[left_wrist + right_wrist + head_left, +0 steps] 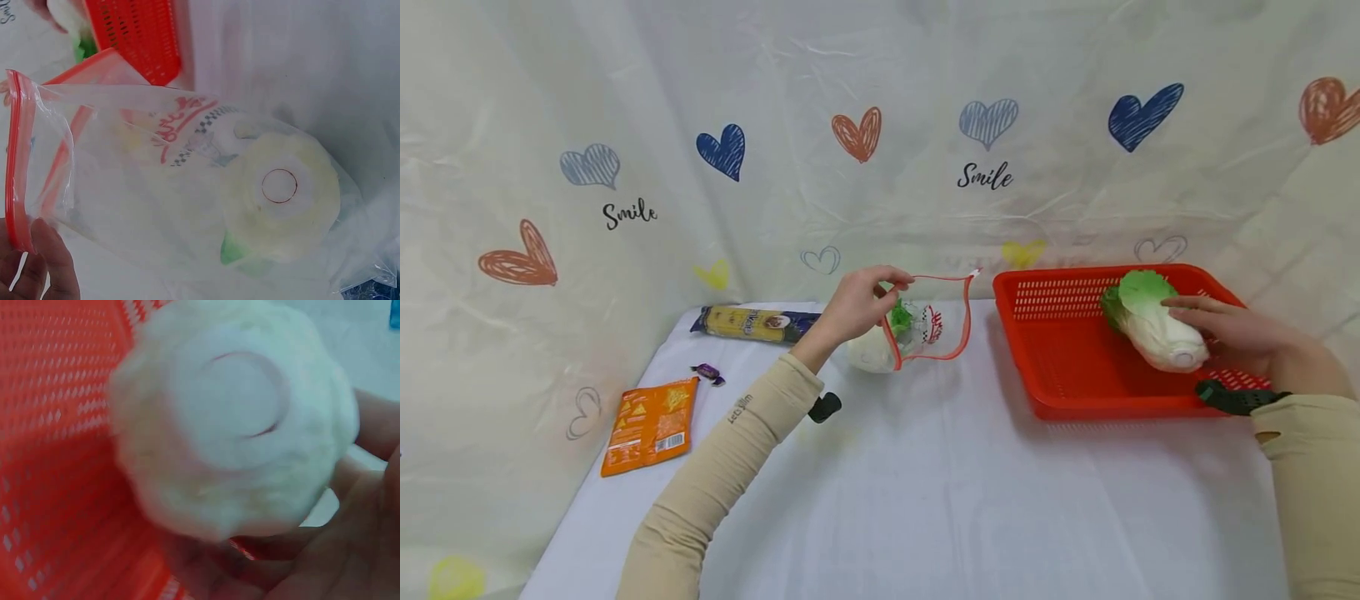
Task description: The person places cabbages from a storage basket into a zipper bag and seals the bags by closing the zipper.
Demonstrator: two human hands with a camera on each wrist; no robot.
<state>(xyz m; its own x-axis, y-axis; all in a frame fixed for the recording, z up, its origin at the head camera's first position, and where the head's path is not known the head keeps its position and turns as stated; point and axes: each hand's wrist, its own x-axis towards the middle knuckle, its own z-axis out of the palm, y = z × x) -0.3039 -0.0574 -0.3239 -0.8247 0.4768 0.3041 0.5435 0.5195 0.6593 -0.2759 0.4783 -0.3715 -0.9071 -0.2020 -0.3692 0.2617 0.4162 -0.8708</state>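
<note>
My left hand [867, 302] pinches the red-edged rim of a clear zip bag [951, 329], whose mouth gapes open toward the right. Inside the bag lies a napa cabbage [281, 194], its round white base showing through the plastic in the left wrist view. On the right, my right hand [1240, 329] grips a second napa cabbage [1161, 325] by its side, over the red basket [1097, 408]. Its pale root end points toward me and its green leaves lean to the back. In the right wrist view the fingers [250, 575] curl under the cabbage base.
Left of the bag lies a long yellow and blue packet [748, 323]. Nearer the table's left edge are a small purple wrapped candy [708, 373] and an orange pouch [651, 425]. A curtain printed with hearts [857, 133] hangs behind the table.
</note>
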